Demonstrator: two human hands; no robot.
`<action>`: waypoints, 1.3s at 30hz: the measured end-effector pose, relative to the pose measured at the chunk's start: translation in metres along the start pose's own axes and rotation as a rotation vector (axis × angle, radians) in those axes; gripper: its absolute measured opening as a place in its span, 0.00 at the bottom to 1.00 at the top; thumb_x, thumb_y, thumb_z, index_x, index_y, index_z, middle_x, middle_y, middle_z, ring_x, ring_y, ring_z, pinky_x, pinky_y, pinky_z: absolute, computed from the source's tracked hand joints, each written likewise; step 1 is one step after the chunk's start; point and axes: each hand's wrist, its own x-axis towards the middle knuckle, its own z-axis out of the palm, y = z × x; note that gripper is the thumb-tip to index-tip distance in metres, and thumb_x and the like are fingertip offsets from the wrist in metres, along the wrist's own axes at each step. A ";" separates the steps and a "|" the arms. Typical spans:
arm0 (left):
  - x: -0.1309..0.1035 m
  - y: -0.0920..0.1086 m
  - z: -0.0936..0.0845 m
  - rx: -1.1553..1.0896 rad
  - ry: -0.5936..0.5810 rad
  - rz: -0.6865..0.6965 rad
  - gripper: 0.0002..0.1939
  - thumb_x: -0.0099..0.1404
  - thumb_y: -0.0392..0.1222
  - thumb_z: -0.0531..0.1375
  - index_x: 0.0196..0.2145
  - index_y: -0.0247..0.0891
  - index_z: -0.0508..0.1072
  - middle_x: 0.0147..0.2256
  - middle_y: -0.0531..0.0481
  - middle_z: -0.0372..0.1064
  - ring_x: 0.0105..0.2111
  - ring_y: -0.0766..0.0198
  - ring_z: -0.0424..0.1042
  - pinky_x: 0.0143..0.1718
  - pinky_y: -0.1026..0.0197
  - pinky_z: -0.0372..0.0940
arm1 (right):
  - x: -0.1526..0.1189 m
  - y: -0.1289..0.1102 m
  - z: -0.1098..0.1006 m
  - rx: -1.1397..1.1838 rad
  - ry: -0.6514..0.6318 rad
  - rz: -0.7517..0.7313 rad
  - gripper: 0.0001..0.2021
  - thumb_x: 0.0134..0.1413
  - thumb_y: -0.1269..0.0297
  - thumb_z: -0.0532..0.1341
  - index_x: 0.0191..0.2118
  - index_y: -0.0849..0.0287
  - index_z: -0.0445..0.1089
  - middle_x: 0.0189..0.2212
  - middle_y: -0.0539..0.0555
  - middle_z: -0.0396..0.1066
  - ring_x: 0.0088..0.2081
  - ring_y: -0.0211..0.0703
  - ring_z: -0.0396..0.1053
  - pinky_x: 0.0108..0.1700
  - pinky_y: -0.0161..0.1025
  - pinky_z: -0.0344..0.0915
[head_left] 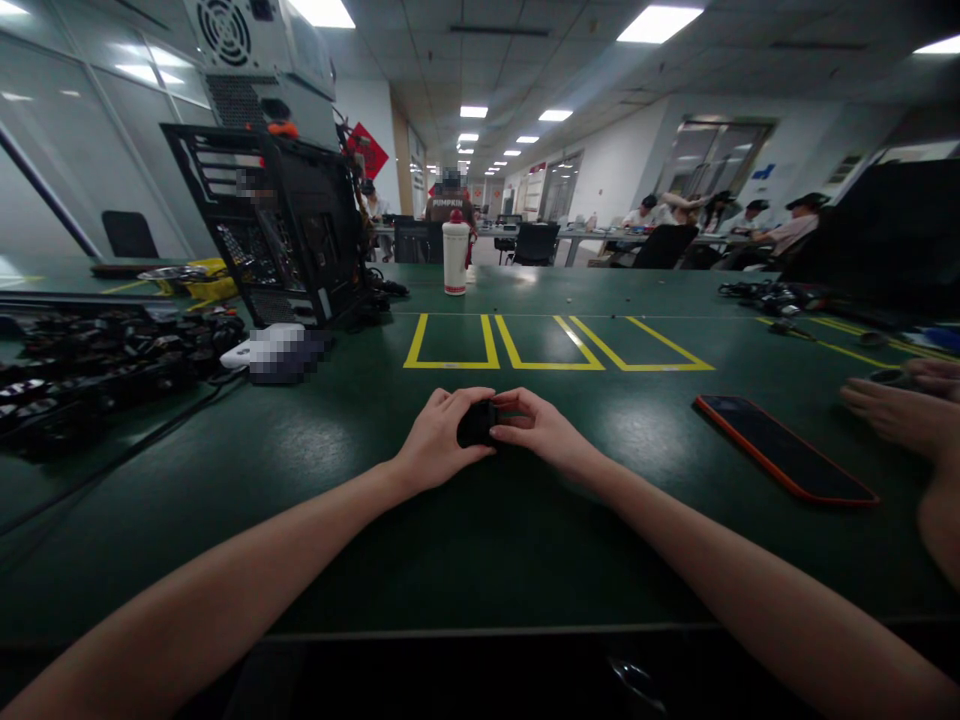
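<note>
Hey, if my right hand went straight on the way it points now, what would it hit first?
Likely the black object, which your right hand seems to hold by one side; just past it, your left hand. Exact depth is hard to judge here.

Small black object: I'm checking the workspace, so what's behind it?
Beyond the small black object are yellow tape outlines and a white container on the green table. It, the left hand and right hand hide what's immediately behind.
</note>
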 end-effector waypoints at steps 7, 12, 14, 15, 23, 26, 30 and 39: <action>0.000 -0.002 0.000 -0.006 0.009 0.011 0.30 0.50 0.40 0.64 0.51 0.43 0.58 0.48 0.49 0.63 0.41 0.58 0.61 0.42 0.55 0.58 | 0.000 0.005 -0.004 -0.066 -0.014 0.026 0.18 0.39 0.67 0.65 0.40 0.56 0.62 0.36 0.51 0.66 0.35 0.40 0.68 0.40 0.46 0.67; 0.000 -0.001 0.000 0.000 0.010 0.014 0.30 0.50 0.39 0.64 0.50 0.43 0.58 0.48 0.50 0.63 0.41 0.58 0.61 0.42 0.55 0.58 | -0.003 0.004 -0.002 -0.013 -0.019 0.016 0.15 0.43 0.62 0.63 0.39 0.56 0.62 0.35 0.51 0.66 0.35 0.38 0.68 0.40 0.44 0.67; 0.000 -0.001 0.001 -0.006 0.013 0.013 0.31 0.50 0.39 0.64 0.50 0.43 0.58 0.48 0.50 0.63 0.42 0.58 0.61 0.42 0.55 0.58 | -0.003 0.004 -0.001 0.038 -0.011 0.034 0.13 0.46 0.61 0.61 0.39 0.55 0.62 0.35 0.51 0.66 0.33 0.37 0.69 0.39 0.43 0.68; 0.000 -0.001 0.001 -0.007 0.014 0.011 0.31 0.50 0.38 0.64 0.50 0.43 0.58 0.48 0.50 0.63 0.42 0.58 0.61 0.43 0.55 0.58 | -0.003 0.004 -0.001 0.050 -0.006 0.034 0.13 0.45 0.61 0.61 0.38 0.55 0.62 0.35 0.51 0.66 0.32 0.37 0.69 0.38 0.43 0.69; 0.000 -0.002 0.001 -0.001 0.003 0.007 0.30 0.50 0.40 0.64 0.50 0.44 0.58 0.48 0.50 0.63 0.41 0.57 0.61 0.42 0.55 0.58 | 0.000 0.007 -0.003 -0.013 -0.001 0.038 0.18 0.43 0.66 0.62 0.43 0.54 0.61 0.38 0.52 0.65 0.34 0.39 0.68 0.40 0.45 0.68; 0.000 -0.002 0.000 0.001 0.000 0.007 0.30 0.51 0.40 0.64 0.51 0.43 0.58 0.48 0.50 0.62 0.41 0.57 0.61 0.42 0.55 0.58 | 0.001 0.009 -0.004 -0.038 -0.019 0.030 0.16 0.44 0.66 0.62 0.42 0.56 0.62 0.38 0.53 0.66 0.34 0.39 0.68 0.40 0.46 0.68; 0.000 -0.002 0.001 0.001 0.003 0.013 0.30 0.51 0.40 0.64 0.51 0.43 0.58 0.48 0.50 0.62 0.41 0.58 0.60 0.43 0.55 0.58 | 0.000 0.007 -0.005 -0.055 -0.039 -0.004 0.16 0.42 0.67 0.63 0.40 0.56 0.62 0.37 0.52 0.66 0.36 0.40 0.68 0.40 0.45 0.68; 0.000 -0.002 0.001 0.000 0.012 0.018 0.30 0.51 0.40 0.64 0.51 0.43 0.58 0.48 0.50 0.62 0.41 0.58 0.61 0.43 0.55 0.58 | -0.003 0.003 -0.003 0.046 -0.030 0.023 0.13 0.45 0.63 0.61 0.39 0.56 0.62 0.39 0.52 0.66 0.37 0.40 0.68 0.40 0.44 0.67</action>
